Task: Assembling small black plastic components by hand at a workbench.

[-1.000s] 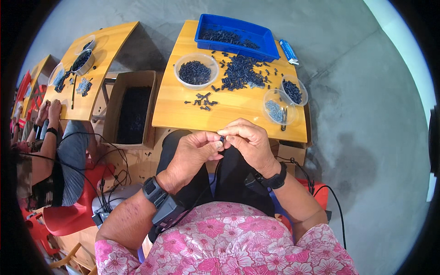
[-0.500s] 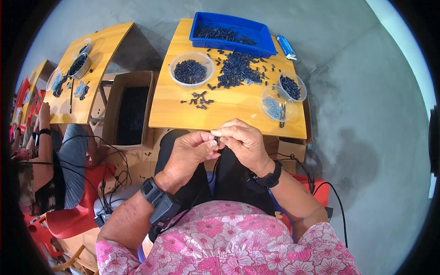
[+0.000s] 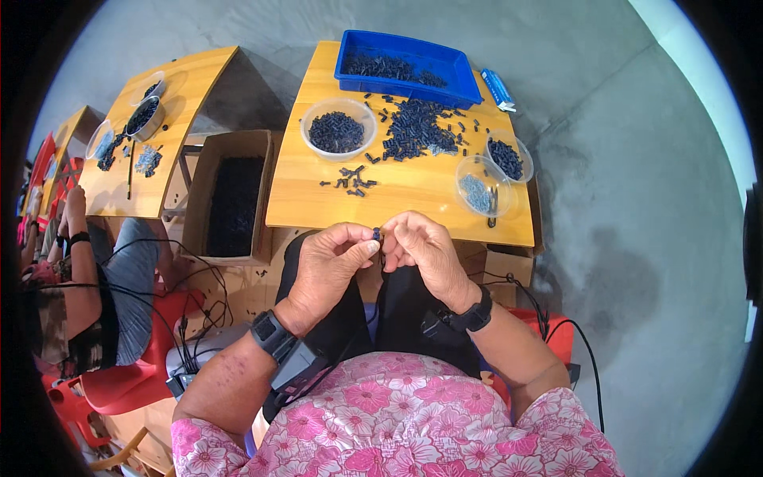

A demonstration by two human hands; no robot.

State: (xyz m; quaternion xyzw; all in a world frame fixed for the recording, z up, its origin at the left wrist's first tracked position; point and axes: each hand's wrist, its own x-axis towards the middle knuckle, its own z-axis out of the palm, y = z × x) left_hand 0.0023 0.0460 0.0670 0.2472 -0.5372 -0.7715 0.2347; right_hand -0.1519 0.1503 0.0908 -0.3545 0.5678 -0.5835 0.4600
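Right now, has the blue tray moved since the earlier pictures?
No: against the yellow table, the blue tray keeps its place at the far edge; the view itself shifted.

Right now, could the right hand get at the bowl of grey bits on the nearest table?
Probably yes: the bowl sits on the table ahead and to the right of the right hand, with nothing visible standing between them. I can't tell whether that hand already holds something.
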